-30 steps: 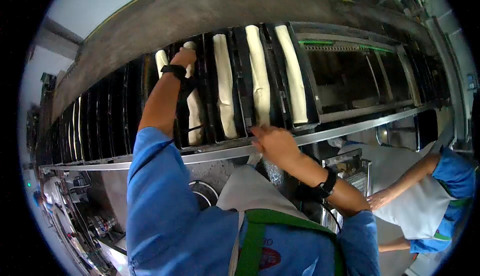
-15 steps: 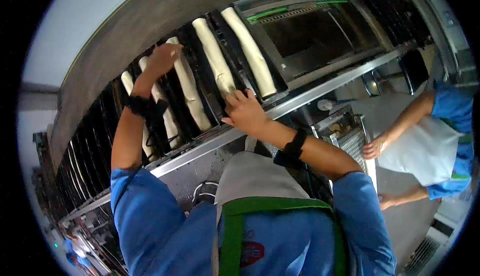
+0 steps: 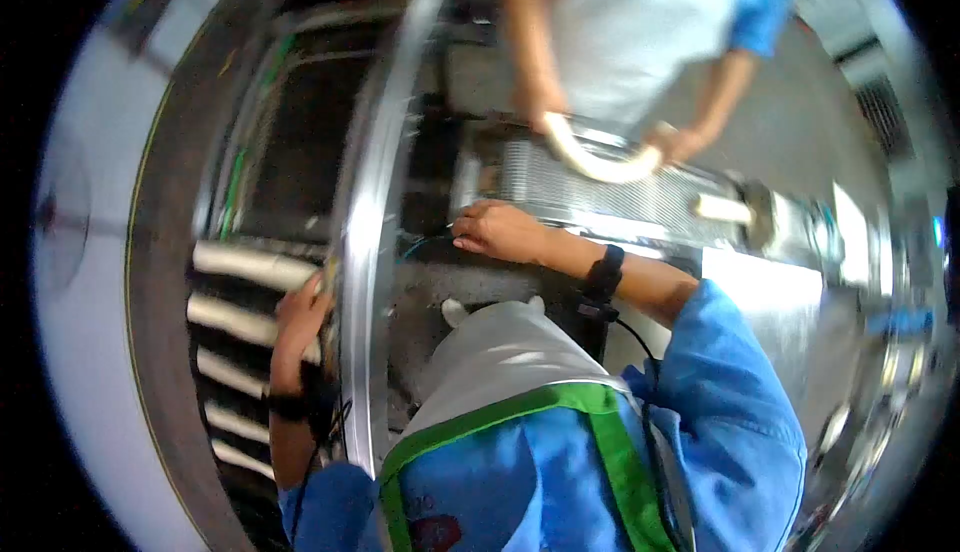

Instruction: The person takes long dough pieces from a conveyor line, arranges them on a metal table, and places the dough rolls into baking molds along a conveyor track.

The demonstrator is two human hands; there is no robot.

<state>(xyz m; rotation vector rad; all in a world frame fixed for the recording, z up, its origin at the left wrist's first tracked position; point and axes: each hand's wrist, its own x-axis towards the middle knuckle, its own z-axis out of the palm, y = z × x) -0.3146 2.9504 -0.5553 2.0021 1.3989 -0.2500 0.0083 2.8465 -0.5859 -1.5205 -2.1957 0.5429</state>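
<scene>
Several long pale dough rolls (image 3: 235, 319) lie side by side in dark troughs at the left. My left hand (image 3: 298, 320) rests over the near ends of the first rolls, its blurred fingers loosely stretched out and not wrapped round the dough. Away from the troughs, my right hand (image 3: 500, 231) hovers in front of the mesh conveyor, its fingers curled in. No dough shows in it, though its underside is hidden. Both wrists wear black bands.
Across the mesh conveyor (image 3: 610, 204), another person's hands hold a bent dough roll (image 3: 600, 164) by its ends. A short dough piece (image 3: 722, 209) lies further along. A metal rail (image 3: 368, 202) edges the troughs. A dark cable (image 3: 640, 337) hangs by my right arm.
My view has turned to the right. My right hand has left the dough roll and moved off the troughs. My left hand has come to the rolls' near ends. The other person now holds a dough roll.
</scene>
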